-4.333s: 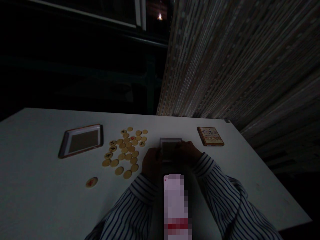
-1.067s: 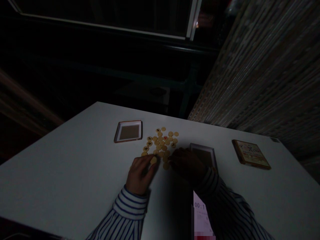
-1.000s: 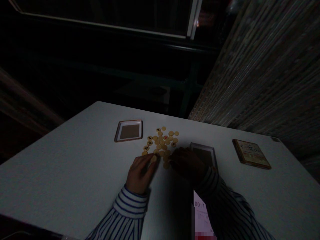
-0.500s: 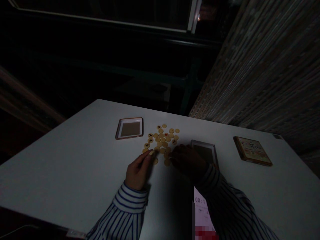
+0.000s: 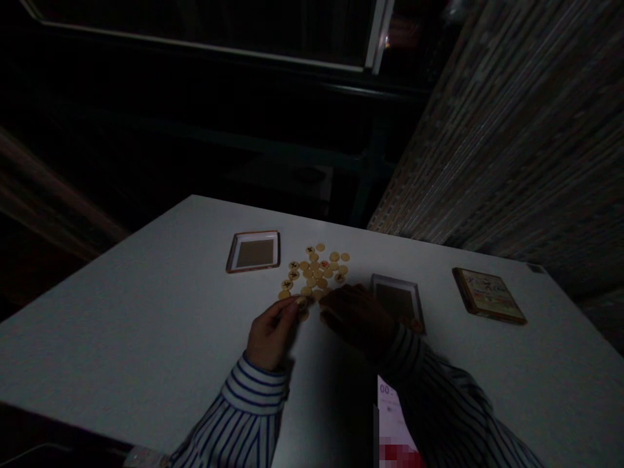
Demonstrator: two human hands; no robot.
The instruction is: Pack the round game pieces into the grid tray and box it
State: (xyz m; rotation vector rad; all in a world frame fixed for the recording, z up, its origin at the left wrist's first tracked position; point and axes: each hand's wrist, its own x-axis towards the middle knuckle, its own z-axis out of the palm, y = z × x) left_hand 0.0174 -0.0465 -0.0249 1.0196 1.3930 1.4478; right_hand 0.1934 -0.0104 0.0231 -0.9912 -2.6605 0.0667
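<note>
Round wooden Chinese chess pieces (image 5: 311, 273) lie loosely spread on the white table, several with black characters up and one with a red character (image 5: 324, 264). My left hand (image 5: 271, 333), at the near left of the spread, pinches a chess piece (image 5: 301, 301) between thumb and forefinger. My right hand (image 5: 358, 318) reaches over the near right pieces, in deep shadow, palm down. Its fingertips lie low among the pieces, and whether they grip one cannot be made out. Beside that hand sits an open shallow box tray (image 5: 397, 297), partly covered by it.
Another shallow tray or lid (image 5: 254, 251) lies left of the pieces. At the right is a flat box with a printed picture (image 5: 490, 294). A lit screen showing digits (image 5: 396, 416) is by my right forearm. A bead-like curtain (image 5: 468, 143) hangs behind the table (image 5: 146, 312).
My right hand has slid a little left and nearer the left hand, covering more of the near pieces. The left hand keeps its pinch, nearly still.
</note>
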